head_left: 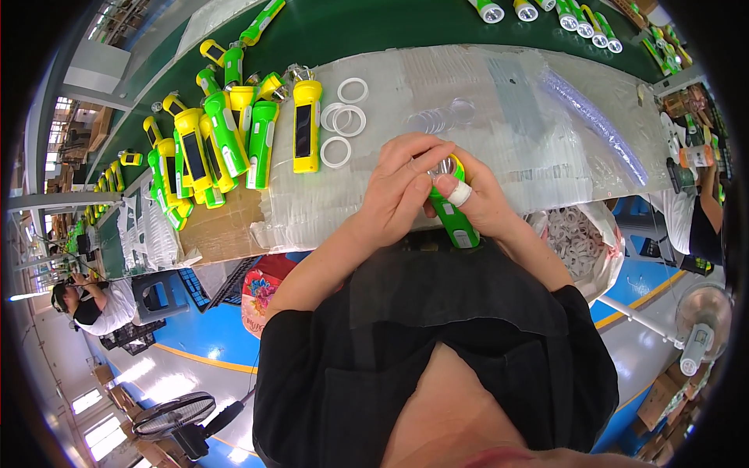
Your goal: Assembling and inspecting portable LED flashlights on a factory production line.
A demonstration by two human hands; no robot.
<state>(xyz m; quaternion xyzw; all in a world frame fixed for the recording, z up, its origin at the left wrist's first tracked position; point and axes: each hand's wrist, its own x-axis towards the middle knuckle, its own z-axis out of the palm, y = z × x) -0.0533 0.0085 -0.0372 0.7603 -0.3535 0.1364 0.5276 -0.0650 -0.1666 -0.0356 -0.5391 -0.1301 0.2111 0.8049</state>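
Observation:
A green and yellow flashlight [455, 221] is held close to my chest at the table's near edge, its clear head pointing away from me. My right hand [485, 193] is wrapped round its body, with white tape on the thumb. The fingers of my left hand [396, 187] are closed over the flashlight's head and hide part of it. Left of my hands, a yellow flashlight with a dark panel [306, 125] lies beside several white rings [353, 79]. Beyond my hands are several clear round discs [437, 119].
Many green and yellow flashlights [222, 132] are piled at the left. A long sleeve of clear discs [597, 121] curves across the right of the plastic-covered table [390, 86]. A bag of white rings [577, 242] sits below the edge. People [109, 308] work on both sides.

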